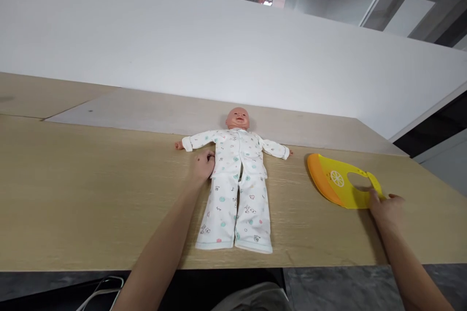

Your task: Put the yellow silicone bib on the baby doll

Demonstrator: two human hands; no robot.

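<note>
A baby doll (236, 158) in white printed pyjamas lies on its back on the wooden table (91, 194), arms spread, head away from me. My left hand (203, 164) rests against the doll's side below its arm, fingers curled onto the shirt. To the right lies a yellow and orange silicone bib (337, 180) with a lemon picture. My right hand (386, 206) pinches the bib's near strap end at the neck opening.
A white partition wall (219, 48) stands behind the table. The table's front edge runs just below the doll's feet. A white cable (104, 286) lies on the dark floor at lower left.
</note>
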